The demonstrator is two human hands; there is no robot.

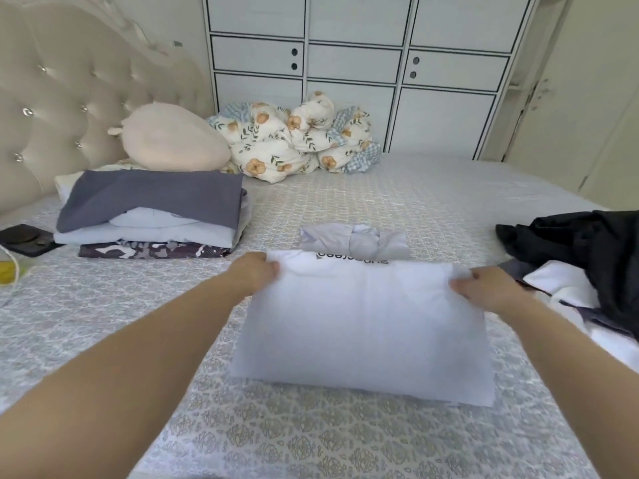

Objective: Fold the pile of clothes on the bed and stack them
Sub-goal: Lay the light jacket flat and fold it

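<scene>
Open bedspread point(432, 202) lies beyond the folded white garment point(363, 326); the folded stack point(152, 216) crowds the left, the unfolded dark pile point(587, 264) the right.

Both arms extended forward, bare forearms converging toward centre from the lower corners. Left hand point(256, 273) is at the far-left corner of the white garment point(363, 326), fingers curled over the edge, pinching it. Right hand point(484, 288) mirrors it at the far-right corner, fingers wrapped on the fabric, thumb side up. Wrists roughly level, hands well apart, one at each end of that edge. I can't make out individual fingertips, motion blur.
</scene>
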